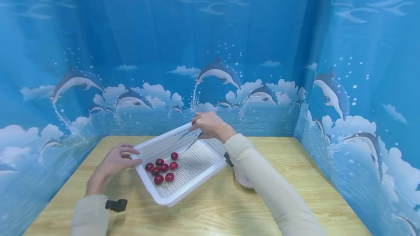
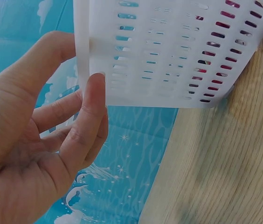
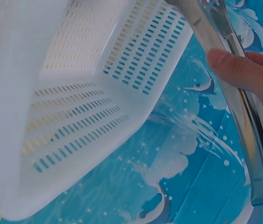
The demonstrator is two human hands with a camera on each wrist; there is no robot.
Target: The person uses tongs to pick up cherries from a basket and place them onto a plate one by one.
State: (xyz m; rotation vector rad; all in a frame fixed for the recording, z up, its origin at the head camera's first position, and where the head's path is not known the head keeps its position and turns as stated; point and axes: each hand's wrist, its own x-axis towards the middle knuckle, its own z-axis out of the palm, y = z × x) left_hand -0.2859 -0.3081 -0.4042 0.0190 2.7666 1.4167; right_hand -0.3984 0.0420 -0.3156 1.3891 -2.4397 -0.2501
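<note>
A white perforated plastic basket stands at an angle over the table, with several dark red cherries gathered on its floor towards the left end. My left hand pinches the basket's left rim, fingers against the outer wall. Above the far side of the basket, my right hand grips metal tongs, the thumb pressing on one arm. The tongs' two arms are spread and point down into the basket, near the cherry farthest back. Nothing shows between their tips.
To the right of the basket, a pale pinkish dish is partly hidden under my right forearm. The wooden table is bordered at the back and sides by blue dolphin-print curtains. Dark wrist straps stick out from the sleeves.
</note>
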